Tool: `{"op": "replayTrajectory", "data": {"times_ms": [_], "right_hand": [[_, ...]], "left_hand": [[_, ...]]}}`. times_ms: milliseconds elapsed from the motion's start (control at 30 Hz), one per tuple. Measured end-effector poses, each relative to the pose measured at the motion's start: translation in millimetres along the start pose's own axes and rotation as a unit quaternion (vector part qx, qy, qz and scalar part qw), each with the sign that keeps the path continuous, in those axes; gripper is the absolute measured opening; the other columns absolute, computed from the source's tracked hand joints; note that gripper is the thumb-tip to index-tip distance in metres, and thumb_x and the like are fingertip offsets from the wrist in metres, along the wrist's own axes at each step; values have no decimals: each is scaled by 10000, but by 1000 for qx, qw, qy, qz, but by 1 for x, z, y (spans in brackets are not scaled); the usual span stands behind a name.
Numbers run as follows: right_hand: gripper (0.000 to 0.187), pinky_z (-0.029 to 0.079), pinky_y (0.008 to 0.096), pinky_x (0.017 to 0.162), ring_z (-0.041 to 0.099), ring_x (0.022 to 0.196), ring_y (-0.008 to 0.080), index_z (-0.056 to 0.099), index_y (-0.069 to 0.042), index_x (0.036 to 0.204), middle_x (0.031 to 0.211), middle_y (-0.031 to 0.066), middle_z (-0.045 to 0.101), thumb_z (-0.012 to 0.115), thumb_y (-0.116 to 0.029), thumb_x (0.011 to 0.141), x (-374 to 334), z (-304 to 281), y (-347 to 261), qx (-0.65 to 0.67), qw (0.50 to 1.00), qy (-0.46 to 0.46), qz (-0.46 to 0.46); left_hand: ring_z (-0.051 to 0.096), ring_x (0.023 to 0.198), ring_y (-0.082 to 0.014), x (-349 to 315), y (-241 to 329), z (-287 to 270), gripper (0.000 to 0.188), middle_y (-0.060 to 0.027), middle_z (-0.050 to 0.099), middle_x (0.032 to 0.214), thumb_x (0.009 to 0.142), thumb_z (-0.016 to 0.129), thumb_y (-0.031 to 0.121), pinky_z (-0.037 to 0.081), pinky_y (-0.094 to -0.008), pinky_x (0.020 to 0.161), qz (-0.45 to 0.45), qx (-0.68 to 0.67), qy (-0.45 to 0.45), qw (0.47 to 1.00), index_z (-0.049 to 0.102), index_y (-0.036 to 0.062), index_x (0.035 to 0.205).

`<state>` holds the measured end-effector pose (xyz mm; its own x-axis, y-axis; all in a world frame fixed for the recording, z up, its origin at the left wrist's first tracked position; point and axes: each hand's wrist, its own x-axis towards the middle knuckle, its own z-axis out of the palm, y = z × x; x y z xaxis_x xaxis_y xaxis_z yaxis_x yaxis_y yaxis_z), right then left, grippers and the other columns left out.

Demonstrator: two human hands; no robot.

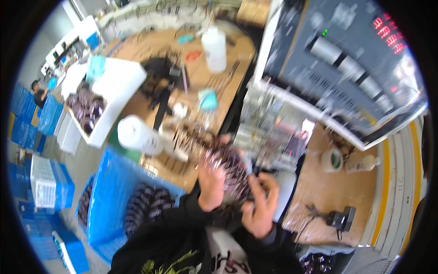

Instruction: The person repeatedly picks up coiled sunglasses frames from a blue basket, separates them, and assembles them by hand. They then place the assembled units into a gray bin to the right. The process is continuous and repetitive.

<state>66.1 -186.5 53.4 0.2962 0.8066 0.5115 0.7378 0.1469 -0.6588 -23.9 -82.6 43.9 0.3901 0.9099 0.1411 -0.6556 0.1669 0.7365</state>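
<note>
A row of dark brown, shiny curved pieces [232, 170] stands packed together in front of me, blurred, their exact kind unclear. My left hand [212, 186] grips this row from its left side; most of its fingers are hidden behind the pieces. At the right side of the row is my right hand [261, 211], index finger stretched toward the pieces and thumb apart. I make out nothing held in it. Just beyond the left hand, more brown pieces [194, 139] sit on a pale holder. A clear box-like fixture [269, 125] stands beyond the right hand.
To my left is a blue basket [102, 196] with dark stacked pieces. White bottles [137, 133] [214, 50] stand on the wooden table [182, 176]. A white foam tray [123, 82] of pieces is far left. A large panel machine [337, 68] fills the far right.
</note>
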Motion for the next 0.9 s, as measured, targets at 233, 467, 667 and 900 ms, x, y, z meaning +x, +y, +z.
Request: {"op": "replayTrajectory", "data": {"times_ms": [233,467,667,900], "right_hand": [[822,412,400,936,493,1122,371,358,22,1310,1240,232,467,789,-235,659,7,9,1,93,991,-64,76],[669,471,368,828,569,978,350,452,25,1209,1102,198,544,780,-166,659,3,5,7,94,991,-91,-2],[598,472,422,802,555,933,400,478,65,1136,1083,246,533,766,-192,680,-5,26,-9,72,984,-153,-54],[849,298,426,1010,413,1197,344,354,98,1273,1262,238,452,600,-548,779,-19,23,-15,71,980,-184,-15]], "left_hand": [[576,954,-213,-5,6,1,924,-142,540,1051,660,778,448,488,-325,825,-3,-4,-48,999,278,-8,1288],[567,982,-239,-23,12,-13,850,-136,532,1037,689,776,368,482,-365,855,27,48,-79,995,277,26,1287],[539,1037,-223,-49,37,-38,848,-130,530,1097,708,741,166,441,-350,896,6,59,-108,992,199,13,1341],[603,924,-247,-136,142,-119,814,-178,592,1004,690,739,205,489,-356,825,80,114,144,980,268,39,1333]]}}
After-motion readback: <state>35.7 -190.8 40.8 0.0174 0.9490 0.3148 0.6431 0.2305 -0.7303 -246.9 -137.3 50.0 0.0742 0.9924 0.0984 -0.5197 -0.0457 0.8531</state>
